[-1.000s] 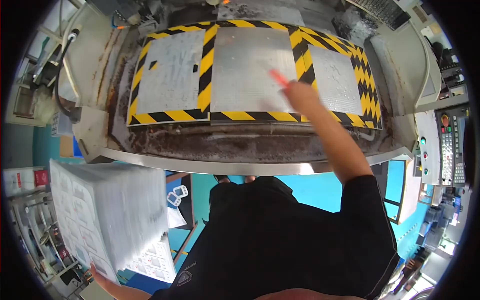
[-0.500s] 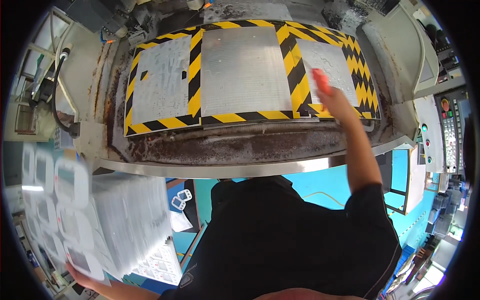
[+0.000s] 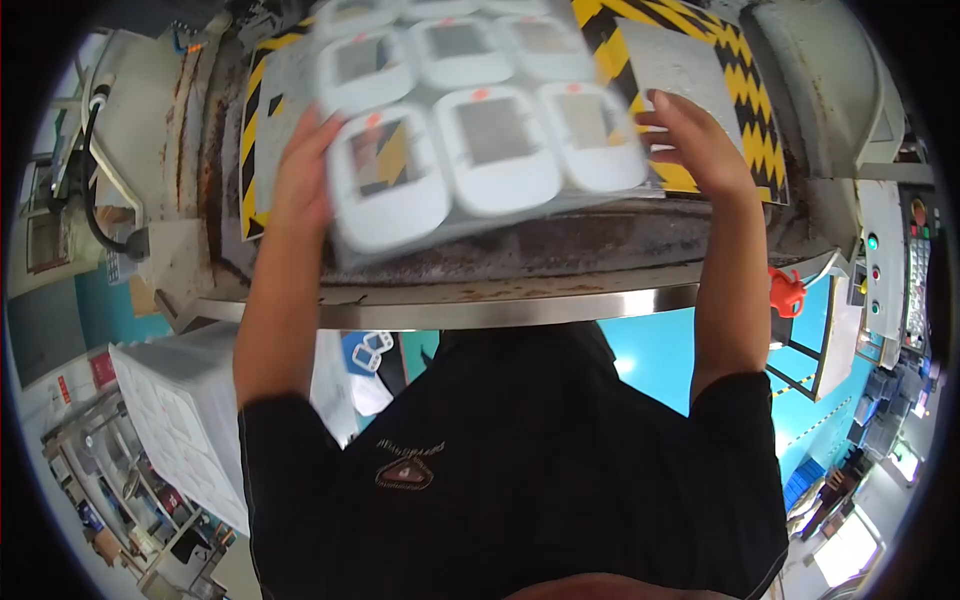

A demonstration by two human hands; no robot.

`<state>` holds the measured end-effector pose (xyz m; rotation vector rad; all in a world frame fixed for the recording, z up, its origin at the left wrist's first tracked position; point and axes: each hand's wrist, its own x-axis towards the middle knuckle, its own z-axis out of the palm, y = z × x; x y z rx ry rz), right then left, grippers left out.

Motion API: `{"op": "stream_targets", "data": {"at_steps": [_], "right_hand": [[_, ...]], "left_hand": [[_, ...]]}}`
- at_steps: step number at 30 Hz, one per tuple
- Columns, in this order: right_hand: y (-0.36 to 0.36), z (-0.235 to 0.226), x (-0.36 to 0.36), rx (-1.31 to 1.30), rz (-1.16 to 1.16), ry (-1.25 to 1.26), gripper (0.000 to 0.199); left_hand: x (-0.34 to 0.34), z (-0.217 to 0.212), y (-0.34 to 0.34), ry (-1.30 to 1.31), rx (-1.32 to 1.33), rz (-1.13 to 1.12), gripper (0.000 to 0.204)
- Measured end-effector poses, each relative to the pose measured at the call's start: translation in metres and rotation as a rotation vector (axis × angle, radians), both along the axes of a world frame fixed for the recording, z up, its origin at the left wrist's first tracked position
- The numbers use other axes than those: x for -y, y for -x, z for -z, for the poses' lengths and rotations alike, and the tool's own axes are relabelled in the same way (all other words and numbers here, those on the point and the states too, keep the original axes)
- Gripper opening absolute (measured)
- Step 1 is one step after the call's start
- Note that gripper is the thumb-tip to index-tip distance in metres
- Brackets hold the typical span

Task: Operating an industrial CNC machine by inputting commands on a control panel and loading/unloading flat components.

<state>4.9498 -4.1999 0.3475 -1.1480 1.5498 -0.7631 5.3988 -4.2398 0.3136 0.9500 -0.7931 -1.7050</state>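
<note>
A clear plastic sheet (image 3: 480,207) printed with rows of white rounded frames and red dots is tilted over the machine bed, blurred by motion. My left hand (image 3: 303,175) grips its left edge, fingers partly hidden behind it. My right hand (image 3: 700,145) is by the sheet's right edge, fingers apart; whether the fingertips touch it I cannot tell. Beneath lies a metal plate (image 3: 672,80) bordered with yellow-and-black striped tape (image 3: 755,120).
The machine's metal front rail (image 3: 520,312) runs between me and the bed. A red air gun (image 3: 787,292) hangs at the right, near a button panel (image 3: 915,260). On the left stands a tall stack of printed sheets (image 3: 170,400).
My left hand has brought the sheet from the stack at the left over the bed. My right hand has let go of the red air gun, which now hangs at the right.
</note>
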Motion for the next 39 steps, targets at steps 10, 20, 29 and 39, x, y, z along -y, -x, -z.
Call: {"op": "stream_targets", "data": {"at_steps": [10, 20, 29, 39], "right_hand": [[0.023, 0.163, 0.073, 0.239, 0.131, -0.198, 0.033], [0.014, 0.185, 0.073, 0.204, 0.154, -0.195, 0.06], [0.006, 0.187, 0.075, 0.227, 0.203, -0.174, 0.049], [-0.002, 0.182, 0.074, 0.199, 0.244, -0.176, 0.036]], "left_hand": [[0.082, 0.118, 0.004, 0.828, 1.713, 0.524, 0.07], [0.071, 0.145, -0.011, 0.824, 1.736, 0.743, 0.082], [0.07, 0.147, -0.009, 0.782, 1.791, 0.766, 0.08], [0.068, 0.143, -0.002, 0.718, 1.861, 0.814, 0.079]]}}
